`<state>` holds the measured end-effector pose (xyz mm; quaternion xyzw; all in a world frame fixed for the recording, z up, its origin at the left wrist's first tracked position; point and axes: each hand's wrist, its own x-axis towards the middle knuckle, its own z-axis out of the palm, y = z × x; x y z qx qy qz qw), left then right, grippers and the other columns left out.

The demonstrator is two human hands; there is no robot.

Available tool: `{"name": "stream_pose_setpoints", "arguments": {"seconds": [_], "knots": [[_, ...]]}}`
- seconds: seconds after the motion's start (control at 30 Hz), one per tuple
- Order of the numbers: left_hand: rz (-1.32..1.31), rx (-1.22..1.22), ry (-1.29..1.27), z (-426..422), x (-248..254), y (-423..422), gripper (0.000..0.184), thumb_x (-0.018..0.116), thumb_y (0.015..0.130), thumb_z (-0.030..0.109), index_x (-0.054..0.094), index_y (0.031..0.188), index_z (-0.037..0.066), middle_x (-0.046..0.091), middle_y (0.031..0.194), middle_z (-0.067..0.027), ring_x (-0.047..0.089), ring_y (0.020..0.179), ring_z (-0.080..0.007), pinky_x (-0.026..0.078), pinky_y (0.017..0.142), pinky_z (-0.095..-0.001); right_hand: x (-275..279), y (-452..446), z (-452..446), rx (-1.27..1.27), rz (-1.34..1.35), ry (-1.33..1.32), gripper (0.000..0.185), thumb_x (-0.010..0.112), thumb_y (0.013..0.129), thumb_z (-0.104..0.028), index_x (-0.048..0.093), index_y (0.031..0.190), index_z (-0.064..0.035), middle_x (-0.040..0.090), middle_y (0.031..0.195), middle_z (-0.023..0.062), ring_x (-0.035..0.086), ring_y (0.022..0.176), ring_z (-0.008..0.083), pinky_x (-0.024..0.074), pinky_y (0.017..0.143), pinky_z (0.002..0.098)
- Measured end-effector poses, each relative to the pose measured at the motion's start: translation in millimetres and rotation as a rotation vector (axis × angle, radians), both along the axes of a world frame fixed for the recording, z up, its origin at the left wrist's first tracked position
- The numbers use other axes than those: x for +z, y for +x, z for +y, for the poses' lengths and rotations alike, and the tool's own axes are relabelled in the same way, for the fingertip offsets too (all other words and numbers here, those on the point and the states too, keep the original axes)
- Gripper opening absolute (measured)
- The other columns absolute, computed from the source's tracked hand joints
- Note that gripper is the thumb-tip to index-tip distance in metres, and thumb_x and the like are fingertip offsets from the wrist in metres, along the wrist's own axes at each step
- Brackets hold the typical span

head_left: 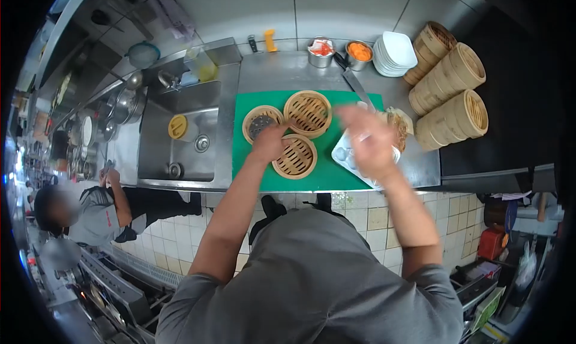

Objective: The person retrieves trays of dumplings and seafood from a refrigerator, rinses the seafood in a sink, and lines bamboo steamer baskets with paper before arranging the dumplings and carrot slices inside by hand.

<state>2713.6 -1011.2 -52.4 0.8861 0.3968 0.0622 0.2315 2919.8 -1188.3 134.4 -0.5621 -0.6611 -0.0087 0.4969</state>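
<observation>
Three round bamboo steamer baskets sit together on a green cutting board (247,168). The left basket (246,128) has a dark perforated liner (258,125) inside; the upper basket (308,113) and the lower basket (294,157) show bare slats. My left hand (270,142) is at the right side of the left basket, near where the three meet; its fingertips are too small to make out. My right hand (367,141), blurred by motion, is over a white tray (343,153) at the board's right. What it holds, if anything, is unclear.
A knife (358,87), two metal containers (321,60) (360,60) with orange and red contents, stacked white plates (396,51) and stacked steamers (451,119) stand behind and right. A sink (180,171) is at the left, with a co-worker (90,218) beyond.
</observation>
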Motion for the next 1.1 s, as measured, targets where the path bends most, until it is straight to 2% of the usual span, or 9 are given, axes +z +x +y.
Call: {"name": "stream_pose_setpoints", "arguments": {"seconds": [0.03,0.13,0.2,0.23,0.37,0.43,0.57,0.77,1.1], "knots": [[-0.186,0.029,-0.069,0.9,3.5,-11.3,0.043,0.065,0.093,0.008,0.069,0.134,0.021,0.068,0.119,-0.0182,0.066,0.113,-0.0396,0.054,0.097,-0.049,-37.1,-19.5,6.6,0.089,-0.03,0.038,0.03,0.064,0.087,-0.001,0.076,0.114,-0.0042,0.076,0.109,0.0134,0.073,0.101,0.0323,0.0594,0.091,0.0425],[-0.356,0.109,0.021,15.5,-18.4,-48.8,0.039,0.065,0.095,0.01,0.07,0.133,0.016,0.069,0.122,-0.0166,0.063,0.117,-0.0397,0.052,0.101,-0.0475,-168.1,-61.2,1.7,0.078,-0.39,-0.253,0.036,0.067,0.095,-0.026,0.072,0.126,-0.0076,0.068,0.134,0.0098,0.058,0.132,0.0337,0.041,0.114,0.0609],[-0.356,0.199,0.112,8.6,-15.6,-67.2,0.038,0.069,0.094,0.013,0.071,0.131,0.015,0.069,0.127,-0.0157,0.061,0.122,-0.0395,0.05,0.104,-0.0488,-214.2,-73.4,-12.7,0.053,-0.46,-0.344,0.041,0.064,0.098,-0.036,0.071,0.127,-0.0081,0.067,0.138,0.0079,0.054,0.137,0.0324,0.032,0.117,0.0654],[-0.353,0.202,0.114,1.4,-19.0,-72.7,0.038,0.069,0.094,0.013,0.071,0.131,0.015,0.069,0.127,-0.0157,0.061,0.122,-0.0395,0.05,0.104,-0.0488,-218.7,-76.9,-15.4,0.024,-0.534,-0.439,0.047,0.062,0.101,-0.046,0.07,0.129,-0.0086,0.065,0.142,0.0061,0.049,0.143,0.0311,0.023,0.12,0.0699],[-0.197,-0.034,0.319,-43.7,-19.9,-67.6,0.042,0.078,0.089,0.022,0.072,0.129,0.015,0.058,0.146,-0.0147,0.052,0.132,-0.0388,0.042,0.11,-0.0546,-219.5,-71.0,-11.6,0.056,-0.493,-0.545,0.053,0.061,0.1,-0.048,0.066,0.135,-0.0093,0.065,0.143,0.0062,0.048,0.144,0.0288,0.0207,0.119,0.0709],[-0.186,-0.048,0.372,-59.6,-13.4,-57.8,0.044,0.08,0.087,0.025,0.072,0.129,0.015,0.053,0.15,-0.0146,0.049,0.135,-0.0383,0.04,0.111,-0.056,-213.6,-68.8,3.6,0.065,-0.406,-0.678,0.052,0.068,0.095,-0.046,0.067,0.132,-0.0095,0.068,0.133,0.0072,0.053,0.137,0.0278,0.0327,0.113,0.0637],[-0.124,0.189,0.151,-79.6,-7.2,-52.6,0.051,0.082,0.085,0.027,0.07,0.134,0.019,0.053,0.146,-0.0147,0.048,0.134,-0.0375,0.039,0.111,-0.0535,-179.8,-73.1,45.2,-0.049,-0.415,-0.856,0.054,0.083,0.082,-0.033,0.066,0.129,-0.011,0.069,0.124,0.008,0.059,0.124,0.0249,0.0397,0.102,0.0463],[-0.147,0.201,0.206,-95.6,-28.6,-64.9,0.047,0.079,0.089,0.031,0.071,0.133,0.019,0.056,0.141,-0.0143,0.049,0.13,-0.0354,0.042,0.105,-0.0504,-174.3,-73.4,69.5,-0.026,-0.474,-1.112,0.065,0.088,0.077,-0.04,0.065,0.128,-0.0084,0.068,0.128,0.0093,0.06,0.127,0.0264,0.04,0.104,0.0468],[-0.118,0.219,0.153,-96.5,-28.0,-64.9,0.047,0.077,0.093,0.029,0.068,0.138,0.02,0.059,0.138,-0.0144,0.052,0.127,-0.0361,0.045,0.104,-0.0496,-161.0,-72.5,73.3,-0.041,-0.458,-1.126,0.067,0.09,0.074,-0.041,0.067,0.128,-0.0094,0.07,0.132,0.0063,0.061,0.128,0.0244,0.0406,0.107,0.0437]]}}
